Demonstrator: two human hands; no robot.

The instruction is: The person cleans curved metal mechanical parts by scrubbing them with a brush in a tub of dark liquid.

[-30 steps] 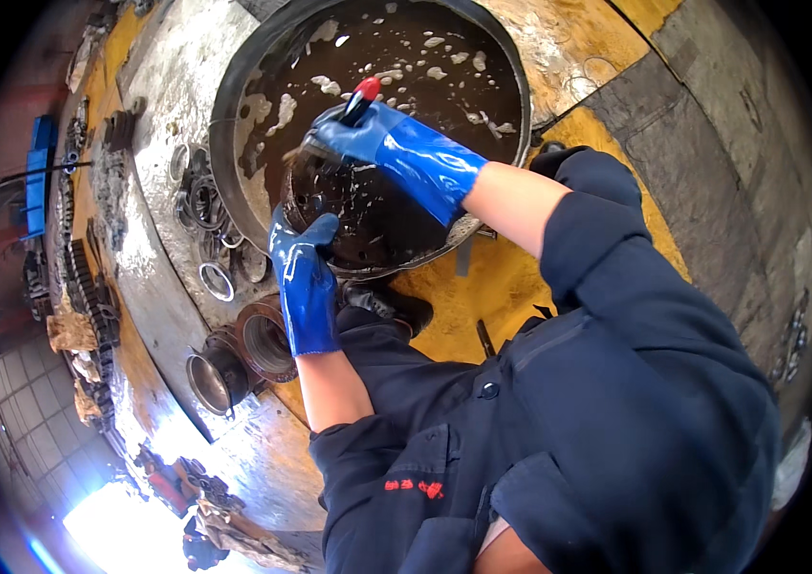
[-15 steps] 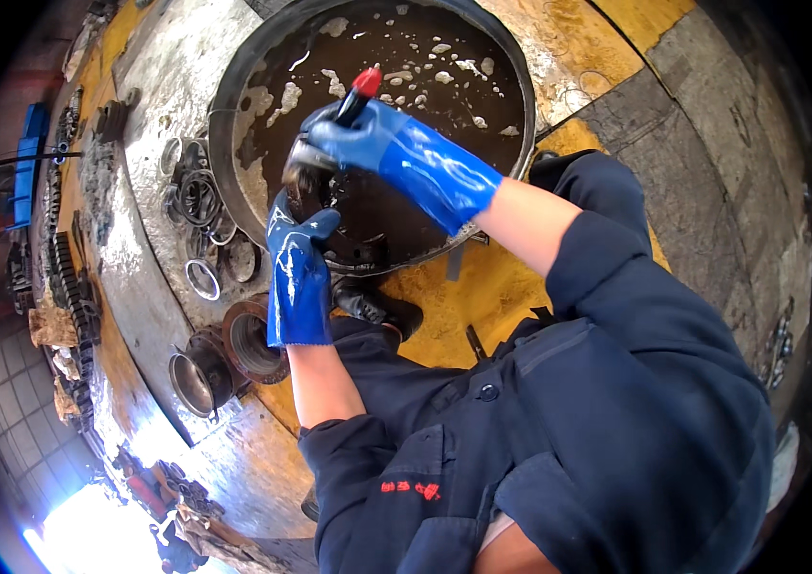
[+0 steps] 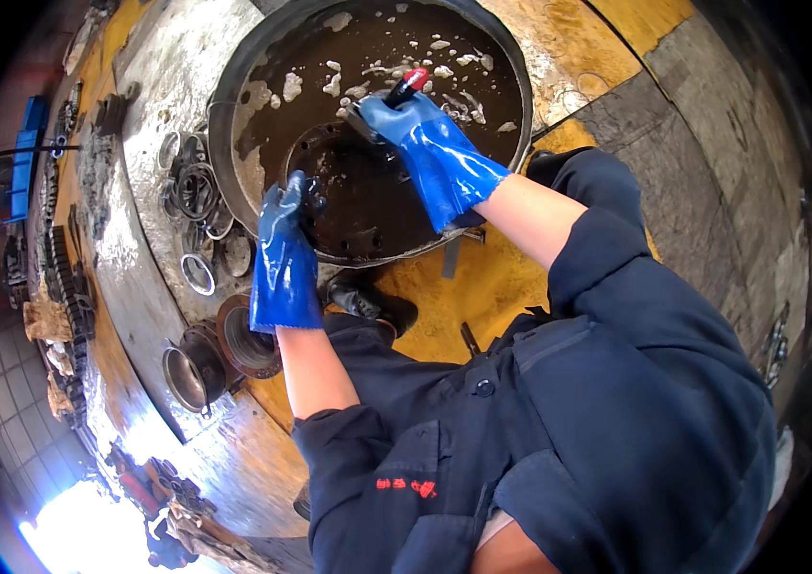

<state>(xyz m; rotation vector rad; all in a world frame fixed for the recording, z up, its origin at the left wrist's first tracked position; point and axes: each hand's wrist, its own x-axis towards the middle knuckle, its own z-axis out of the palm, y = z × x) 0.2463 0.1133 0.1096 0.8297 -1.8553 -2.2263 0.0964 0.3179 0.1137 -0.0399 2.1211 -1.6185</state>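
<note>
metal rings [image 3: 197, 196] (one shiny) lie beside the basin [image 3: 222, 153].

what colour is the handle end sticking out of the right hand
The handle end is red, showing best in the head view.

We see glare [image 3: 90, 526] near eight o'clock, a gridded wall [image 3: 16, 407] between eight and nine, grey flooring [image 3: 712, 158] at two.

Glossy gloves [image 3: 286, 277], metal flange [image 3: 320, 139], matt cloth jacket [image 3: 636, 354]
</note>
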